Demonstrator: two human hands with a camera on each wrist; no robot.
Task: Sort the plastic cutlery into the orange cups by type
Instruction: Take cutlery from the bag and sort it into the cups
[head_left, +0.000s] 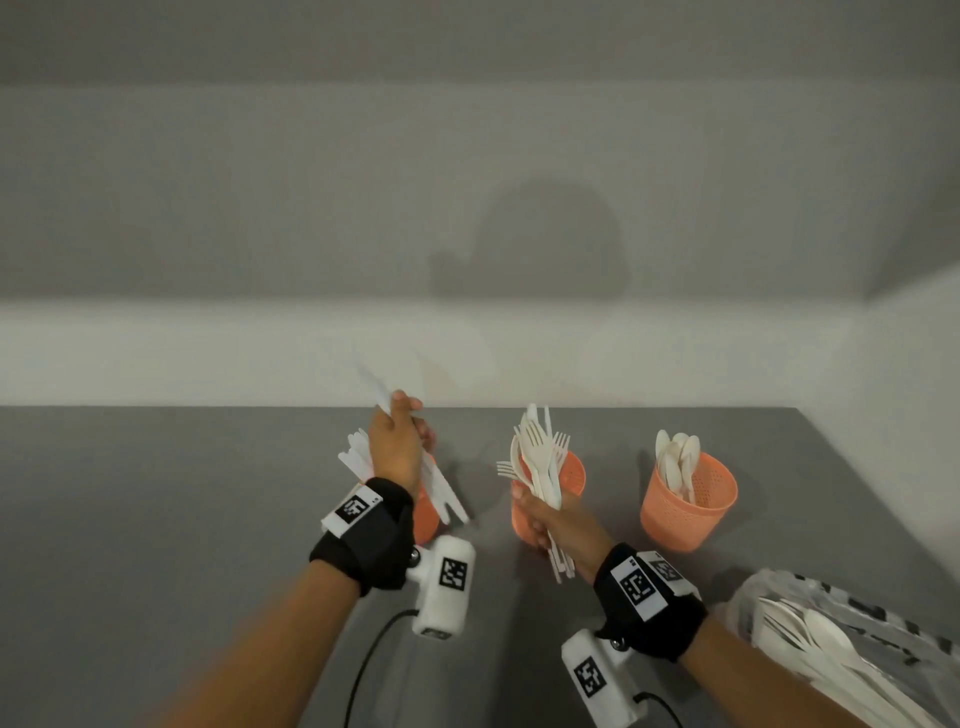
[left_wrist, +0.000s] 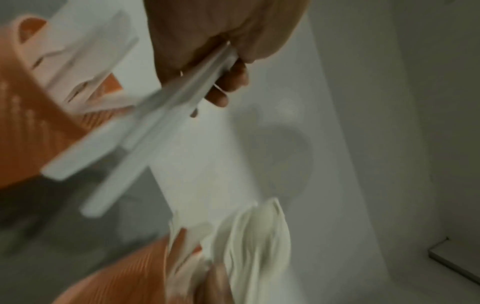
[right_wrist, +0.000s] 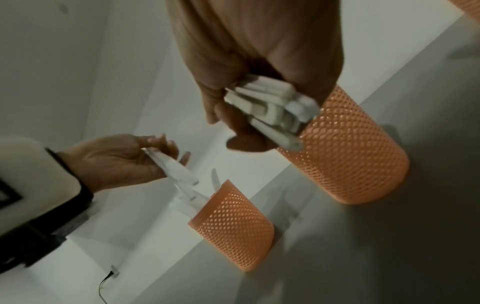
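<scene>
Three orange mesh cups stand in a row on the grey table (head_left: 156, 519). My left hand (head_left: 410, 415) pinches a few white knives (head_left: 441, 493) over the left cup (head_left: 426, 519), which holds more knives and is mostly hidden by my wrist. The wrist views show the same knives (left_wrist: 182, 98) and left cup (right_wrist: 233, 228). My right hand (head_left: 535, 519) grips a bunch of white forks (head_left: 540, 457) by the handles (right_wrist: 270, 109), in front of the middle cup (head_left: 571, 478). The right cup (head_left: 691, 504) holds spoons (head_left: 675, 457).
A clear plastic bag (head_left: 831, 613) with more white cutlery lies at the front right corner. A white wall rises right behind the cups and along the right side. Black cables (head_left: 363, 665) trail from the wrist cameras over the table near me.
</scene>
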